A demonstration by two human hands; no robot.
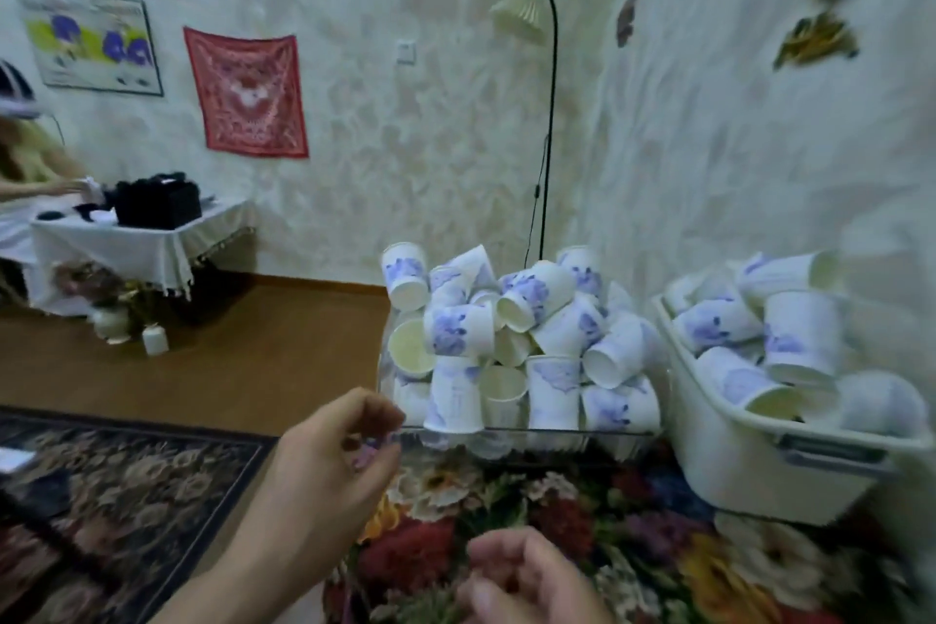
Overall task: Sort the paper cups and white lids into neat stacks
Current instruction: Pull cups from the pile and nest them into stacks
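Note:
Many white paper cups with purple flower prints (511,334) lie heaped in a clear plastic tray (557,436) on a flowered cloth. More of the same cups (780,334) fill a white plastic bin (749,461) to the right. My left hand (344,451) is at the clear tray's near left corner, fingers curled over the thumb; blur hides whether it pinches the rim. My right hand (527,578) hovers low in front of the tray, fingers loosely curled and holding nothing. I see no white lids.
The flowered cloth (633,547) covers the surface under both containers. A patterned rug (116,486) and brown floor lie to the left. A floor lamp (549,117) stands behind the tray. Far left, another person works at a small draped table (142,243).

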